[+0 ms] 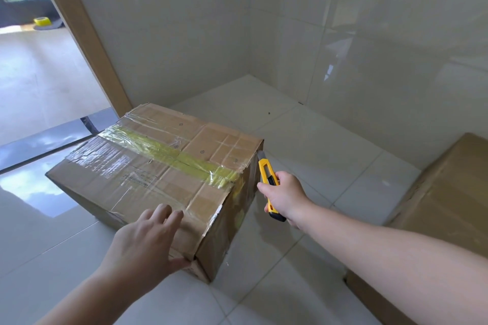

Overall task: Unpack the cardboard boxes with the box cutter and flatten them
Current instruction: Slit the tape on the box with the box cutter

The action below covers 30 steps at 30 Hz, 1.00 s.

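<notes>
Cardboard box [148,174]: one, sealed, resting on the tiled floor [317,145] near the corner of the room, beside a doorway. Top flaps closed under clear tape and a strip of yellow tape [169,152] running along the centre seam and over the right-hand end. Corners dented; nothing yet cut as far as can be seen.

Box cutter [268,185]: one, yellow with black trim, nose pointing up at the box's right end, just beside the upper far corner. Whether the blade touches the cardboard cannot be told.

Right hand [285,196]: fingers wrapped around the cutter's body in a firm fist-like grip.

Left hand [144,239]: fingers straight and spread, palm flat on the near top edge of the box, thumb down the near side; steadying, gripping nothing.

Second box [433,221]: one, plain brown, on the floor at the right, well apart from the hands, untouched.

Tape roll [42,21]: one, yellow, on the floor beyond the doorway.

Handling note: judged to be the first cut. Best to keep the blade shallow, slit the tape where it wraps the end, then follow the centre seam; draw the blade away from the steadying hand and keep that hand clear of the seam. Deep cuts risk damaging any contents.
</notes>
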Available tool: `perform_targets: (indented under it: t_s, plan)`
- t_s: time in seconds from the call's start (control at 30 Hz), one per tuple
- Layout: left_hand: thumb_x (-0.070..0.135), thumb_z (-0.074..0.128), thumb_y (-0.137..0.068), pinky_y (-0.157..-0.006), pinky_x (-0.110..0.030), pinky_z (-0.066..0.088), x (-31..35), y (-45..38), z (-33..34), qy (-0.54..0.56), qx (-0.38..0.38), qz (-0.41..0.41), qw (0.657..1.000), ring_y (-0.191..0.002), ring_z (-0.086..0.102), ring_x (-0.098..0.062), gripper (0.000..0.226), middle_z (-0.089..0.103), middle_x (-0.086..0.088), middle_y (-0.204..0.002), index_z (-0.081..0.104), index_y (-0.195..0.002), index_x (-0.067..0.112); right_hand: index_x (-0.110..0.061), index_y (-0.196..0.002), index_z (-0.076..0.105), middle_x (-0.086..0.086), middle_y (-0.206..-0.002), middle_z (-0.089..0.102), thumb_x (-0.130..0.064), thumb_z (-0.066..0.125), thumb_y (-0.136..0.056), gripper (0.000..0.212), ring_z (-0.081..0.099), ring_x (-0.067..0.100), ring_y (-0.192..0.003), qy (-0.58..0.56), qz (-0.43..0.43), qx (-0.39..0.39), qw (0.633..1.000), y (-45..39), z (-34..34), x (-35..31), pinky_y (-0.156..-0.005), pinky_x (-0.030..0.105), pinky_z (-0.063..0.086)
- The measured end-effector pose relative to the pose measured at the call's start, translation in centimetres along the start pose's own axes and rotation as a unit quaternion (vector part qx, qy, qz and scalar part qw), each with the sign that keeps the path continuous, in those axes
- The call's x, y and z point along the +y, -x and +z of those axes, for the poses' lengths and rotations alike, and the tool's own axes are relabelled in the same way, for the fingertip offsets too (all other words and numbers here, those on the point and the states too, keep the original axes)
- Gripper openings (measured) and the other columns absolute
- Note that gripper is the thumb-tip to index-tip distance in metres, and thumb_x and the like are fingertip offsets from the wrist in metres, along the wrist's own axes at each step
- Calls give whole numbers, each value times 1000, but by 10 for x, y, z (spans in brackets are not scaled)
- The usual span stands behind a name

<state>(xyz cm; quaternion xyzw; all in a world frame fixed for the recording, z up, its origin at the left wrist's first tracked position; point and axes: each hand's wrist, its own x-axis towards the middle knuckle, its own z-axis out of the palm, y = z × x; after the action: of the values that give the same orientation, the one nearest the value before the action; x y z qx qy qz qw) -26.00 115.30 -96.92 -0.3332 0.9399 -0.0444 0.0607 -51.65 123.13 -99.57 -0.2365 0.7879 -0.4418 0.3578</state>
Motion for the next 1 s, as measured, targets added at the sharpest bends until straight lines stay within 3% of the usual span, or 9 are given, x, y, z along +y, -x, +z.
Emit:
perform_targets:
  t_s: [0.1,0.27,0.33,0.43,0.53,0.8,1.0]
  plan:
    - [64,86,-32,-60,-35,57,-3,-1,2,-3,18,20,1000,-79,66,-28,85,66,-3,-93,69,-98,14,-8,-88,48,14,-79,45,-20,60,-87,17,47,26,-62,8,0,-11,1000,4,0,1,-47,28,47]
    - [62,86,-37,-75,-40,57,-7,0,4,14,18,52,998,-100,66,-30,91,67,-7,-110,67,-111,13,-9,-83,47,15,-76,45,-19,60,-86,17,49,26,-53,25,-19,-29,999,12,5,1,-50,31,48]
    - [62,82,-50,-92,-41,49,-10,-1,7,38,5,55,998,-119,56,-30,93,59,-8,-129,59,-127,15,-10,-80,47,13,-74,46,-19,61,-84,17,51,25,-49,42,-28,-50,997,16,6,3,-51,32,49]
    - [66,63,-72,-114,-34,20,-11,-3,18,79,0,73,994,-143,20,-20,94,23,1,-156,25,-148,27,-12,-77,47,11,-71,47,-19,63,-83,18,54,25,-46,66,-33,-77,994,21,7,6,-53,35,50]
    - [67,55,-79,-116,-31,10,-14,-8,28,79,-14,81,993,-146,4,-16,92,4,5,-159,7,-150,33,-11,-78,47,12,-70,47,-18,62,-83,17,56,24,-45,82,-39,-85,992,24,7,8,-55,38,51]
    - [66,45,-85,-117,-36,9,-16,-12,40,48,-21,97,994,-146,-2,-23,84,-8,3,-159,-6,-147,40,-13,-74,47,12,-68,43,-16,62,-85,19,52,24,-43,102,-53,-94,989,28,0,15,-51,32,47]
    - [65,45,-87,-116,-37,9,-14,-11,39,40,-18,99,994,-146,-2,-23,83,-9,2,-159,-6,-148,39,-5,-79,51,12,-69,43,-14,62,-85,15,49,24,-42,87,-43,-100,990,23,2,8,-52,33,46]
